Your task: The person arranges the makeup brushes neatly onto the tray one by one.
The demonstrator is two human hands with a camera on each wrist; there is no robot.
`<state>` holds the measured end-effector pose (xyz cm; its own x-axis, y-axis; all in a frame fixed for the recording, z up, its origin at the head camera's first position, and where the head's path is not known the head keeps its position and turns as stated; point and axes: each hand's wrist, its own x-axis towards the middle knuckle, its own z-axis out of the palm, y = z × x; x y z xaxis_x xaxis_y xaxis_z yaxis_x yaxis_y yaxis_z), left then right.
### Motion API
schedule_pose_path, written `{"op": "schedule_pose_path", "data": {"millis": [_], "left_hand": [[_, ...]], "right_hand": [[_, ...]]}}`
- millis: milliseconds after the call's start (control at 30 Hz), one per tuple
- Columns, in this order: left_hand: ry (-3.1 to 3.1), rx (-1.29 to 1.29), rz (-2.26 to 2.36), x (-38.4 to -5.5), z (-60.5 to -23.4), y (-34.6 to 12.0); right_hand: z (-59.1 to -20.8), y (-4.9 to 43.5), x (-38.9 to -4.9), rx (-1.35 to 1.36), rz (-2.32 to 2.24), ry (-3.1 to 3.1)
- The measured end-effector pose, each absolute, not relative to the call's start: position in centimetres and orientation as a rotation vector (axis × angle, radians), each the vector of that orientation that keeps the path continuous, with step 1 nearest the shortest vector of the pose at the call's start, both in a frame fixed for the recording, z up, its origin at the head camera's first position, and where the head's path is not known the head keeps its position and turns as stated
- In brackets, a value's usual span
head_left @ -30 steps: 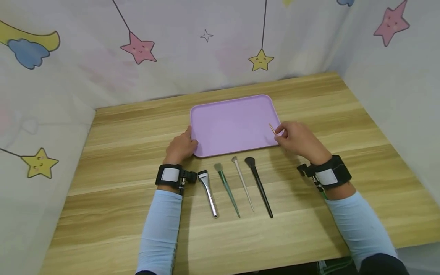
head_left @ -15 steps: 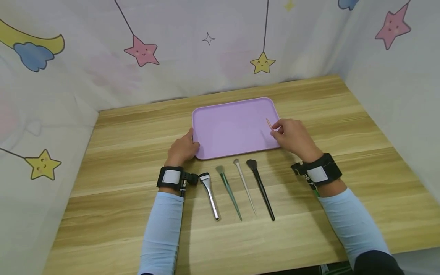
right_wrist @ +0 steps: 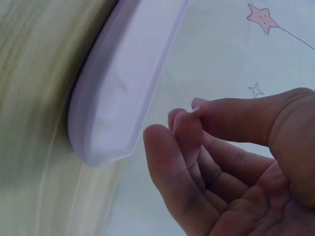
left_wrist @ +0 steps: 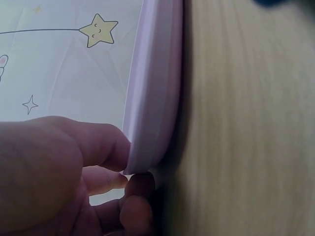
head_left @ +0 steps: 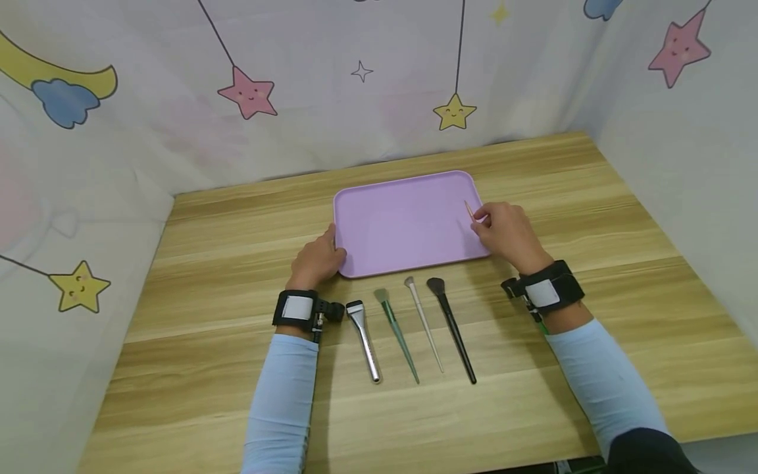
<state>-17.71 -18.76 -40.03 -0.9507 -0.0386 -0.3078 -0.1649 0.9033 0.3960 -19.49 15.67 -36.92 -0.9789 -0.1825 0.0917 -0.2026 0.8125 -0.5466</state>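
Note:
My left hand [head_left: 316,259] holds the near left corner of a purple tray [head_left: 408,224]. In the left wrist view, the thumb [left_wrist: 101,145] lies against the tray's rim and curled fingers are at its underside. Over the tray's right edge, my right hand [head_left: 508,234] pinches a thin pinkish-tan stick [head_left: 469,209] between thumb and fingertips. The stick slants up and left; its exact kind is too small to tell. In the right wrist view, the right hand [right_wrist: 231,167] is apart from the tray, and the fingers mostly hide the stick.
Several makeup brushes lie in a row before the tray: a silver flat brush [head_left: 364,342], a green brush [head_left: 398,339], a slim pale brush [head_left: 424,326] and a black brush [head_left: 453,332]. The wooden table [head_left: 237,243] meets a printed curtain [head_left: 320,131] behind.
My right hand has risen slightly away from the tray's near right corner with the stick. The left hand keeps its hold, and the brushes stay put. The head view has shifted a little.

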Motion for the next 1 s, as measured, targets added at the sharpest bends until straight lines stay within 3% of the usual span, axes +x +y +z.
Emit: {"op": "schedule_pose_path", "data": {"millis": [1000], "left_hand": [[2.800,-0.169,0.608,-17.7,-40.3,-18.7]], "right_hand": [[-40.0,15.7,-21.8,0.218,0.725,-3.020]]}}
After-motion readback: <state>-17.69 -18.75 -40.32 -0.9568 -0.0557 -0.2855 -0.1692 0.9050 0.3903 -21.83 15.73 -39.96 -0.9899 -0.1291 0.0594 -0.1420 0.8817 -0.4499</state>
